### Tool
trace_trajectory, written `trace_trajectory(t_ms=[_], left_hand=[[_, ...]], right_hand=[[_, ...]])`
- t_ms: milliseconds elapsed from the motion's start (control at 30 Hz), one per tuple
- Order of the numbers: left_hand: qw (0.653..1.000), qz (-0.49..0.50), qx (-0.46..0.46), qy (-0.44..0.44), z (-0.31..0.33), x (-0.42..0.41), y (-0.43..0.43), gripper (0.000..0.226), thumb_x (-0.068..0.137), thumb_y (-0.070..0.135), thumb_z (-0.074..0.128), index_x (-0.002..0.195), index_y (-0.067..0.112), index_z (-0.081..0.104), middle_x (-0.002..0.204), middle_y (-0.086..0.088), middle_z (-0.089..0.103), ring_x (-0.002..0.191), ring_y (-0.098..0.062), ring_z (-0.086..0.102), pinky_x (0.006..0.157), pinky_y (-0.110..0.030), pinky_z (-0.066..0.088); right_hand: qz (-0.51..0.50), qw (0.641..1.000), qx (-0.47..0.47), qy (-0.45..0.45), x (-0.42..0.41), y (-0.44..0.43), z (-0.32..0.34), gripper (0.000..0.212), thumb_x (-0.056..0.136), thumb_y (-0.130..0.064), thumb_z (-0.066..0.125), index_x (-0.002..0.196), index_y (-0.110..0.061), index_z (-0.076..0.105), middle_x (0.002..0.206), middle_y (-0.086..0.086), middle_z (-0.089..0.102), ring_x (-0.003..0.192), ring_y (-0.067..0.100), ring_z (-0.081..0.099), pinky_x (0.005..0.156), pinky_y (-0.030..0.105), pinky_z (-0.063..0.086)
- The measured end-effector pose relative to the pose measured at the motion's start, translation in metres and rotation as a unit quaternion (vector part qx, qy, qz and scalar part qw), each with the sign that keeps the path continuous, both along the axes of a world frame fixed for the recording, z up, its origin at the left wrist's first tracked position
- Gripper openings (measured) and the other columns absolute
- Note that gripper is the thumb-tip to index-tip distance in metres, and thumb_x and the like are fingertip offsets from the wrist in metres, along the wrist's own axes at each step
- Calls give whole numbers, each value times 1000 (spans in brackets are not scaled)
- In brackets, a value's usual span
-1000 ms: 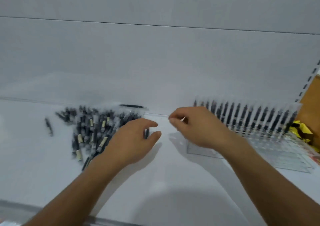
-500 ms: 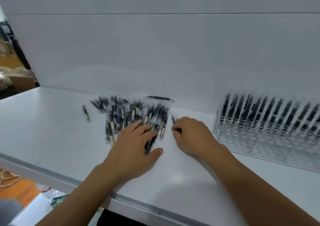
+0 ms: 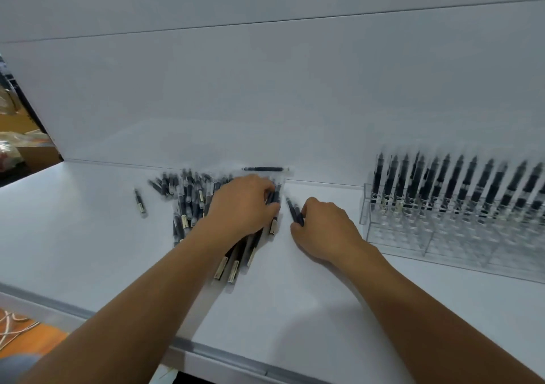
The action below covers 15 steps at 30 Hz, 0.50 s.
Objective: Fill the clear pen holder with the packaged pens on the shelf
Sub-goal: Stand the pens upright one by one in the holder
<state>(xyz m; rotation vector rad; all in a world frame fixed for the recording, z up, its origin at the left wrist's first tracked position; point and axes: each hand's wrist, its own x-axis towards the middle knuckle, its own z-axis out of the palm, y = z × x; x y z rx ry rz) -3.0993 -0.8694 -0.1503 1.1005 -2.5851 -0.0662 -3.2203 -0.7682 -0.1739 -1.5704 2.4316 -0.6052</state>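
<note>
A heap of black packaged pens (image 3: 188,203) lies on the white shelf (image 3: 88,236), left of centre. My left hand (image 3: 241,206) rests on the heap's right side, fingers curled around a bunch of pens. My right hand (image 3: 321,230) lies just to the right, closed on a couple of pens (image 3: 293,209) that stick out past its fingers. The clear pen holder (image 3: 436,236) stands at the right, its back row filled with upright black pens (image 3: 460,183) and its front cells holding none.
One loose pen (image 3: 140,202) lies left of the heap and another (image 3: 265,169) rests along the back wall. The shelf's front edge (image 3: 206,351) runs across below my forearms. Boxes and clutter (image 3: 17,147) show past the shelf's left end.
My left hand has slid forward onto the heap and curled over pens. My right hand has closed on pens beside it. The view has shifted, bringing the holder more to the right.
</note>
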Motion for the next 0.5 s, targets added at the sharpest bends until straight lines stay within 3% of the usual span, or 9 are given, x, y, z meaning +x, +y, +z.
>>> trace_trajectory(t_ms=[100, 200, 300, 400, 500], left_hand=[[998, 24, -12, -65, 1, -20, -13, 18, 85, 40, 61, 90, 22, 63, 84, 6, 57, 80, -17, 57, 65, -27, 42], [993, 40, -20, -108, 1, -34, -21, 17, 83, 37, 60, 83, 20, 63, 81, 3, 63, 76, -18, 59, 63, -27, 46], [987, 52, -4, -149, 6, -47, -24, 13, 81, 31, 60, 83, 18, 61, 79, 2, 61, 75, -18, 60, 60, -27, 45], [981, 63, 24, -180, 13, -55, -26, 17, 80, 20, 58, 66, 14, 51, 65, 0, 53, 61, -17, 53, 53, -25, 40], [975, 59, 25, -215, 22, -60, -23, 25, 81, 15, 56, 61, 13, 42, 61, 0, 45, 53, -14, 42, 49, -24, 35]], right_hand=[[-14, 998, -22, -61, -3, 3, 1, 23, 95, -32, 53, 107, -12, 54, 93, 1, 60, 84, 21, 55, 67, 30, 42], [-38, 983, -68, -166, -8, 5, 3, 17, 95, -29, 53, 102, -14, 56, 89, -1, 63, 78, 17, 58, 65, 31, 44], [-67, 937, -135, -314, -7, 6, 4, 14, 94, -29, 54, 104, -20, 55, 92, -1, 65, 73, 14, 61, 64, 29, 49], [-77, 892, -183, -406, -4, 4, 6, 13, 93, -28, 54, 105, -23, 56, 93, 0, 67, 75, 16, 63, 68, 36, 54], [-66, 851, -218, -473, -3, 4, 10, 8, 94, -19, 53, 100, -22, 57, 83, -2, 66, 59, 9, 56, 56, 29, 47]])
